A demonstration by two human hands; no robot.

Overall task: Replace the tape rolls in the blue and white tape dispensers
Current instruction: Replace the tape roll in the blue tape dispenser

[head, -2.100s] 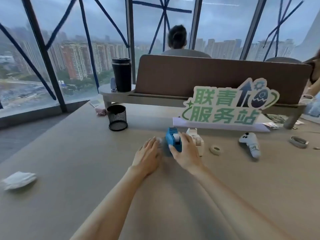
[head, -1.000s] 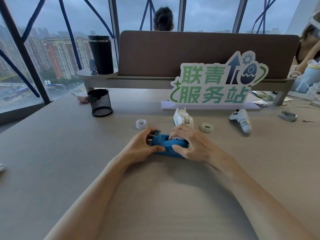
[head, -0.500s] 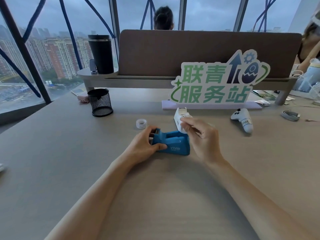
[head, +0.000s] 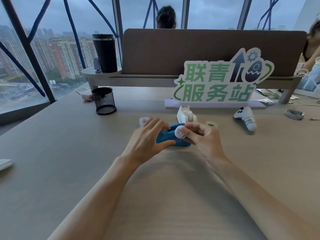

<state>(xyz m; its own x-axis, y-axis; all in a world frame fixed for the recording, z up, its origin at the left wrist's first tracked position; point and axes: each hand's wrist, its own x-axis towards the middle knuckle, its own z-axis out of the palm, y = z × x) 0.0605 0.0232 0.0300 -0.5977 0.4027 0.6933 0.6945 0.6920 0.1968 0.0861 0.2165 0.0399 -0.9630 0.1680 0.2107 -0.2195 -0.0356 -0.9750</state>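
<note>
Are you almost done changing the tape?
Not yet. The right hand has a small white roll pinched just above the blue dispenser, which the left hand steadies. The white dispenser behind stands untouched, and two loose rolls wait on the table.

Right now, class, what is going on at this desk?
A person is reloading tape dispensers. The left hand steadies the blue dispenser on the desk, while the right hand pinches a small white tape spool just above it. The white dispenser stands untouched behind, with two loose tape rolls nearby.
</note>
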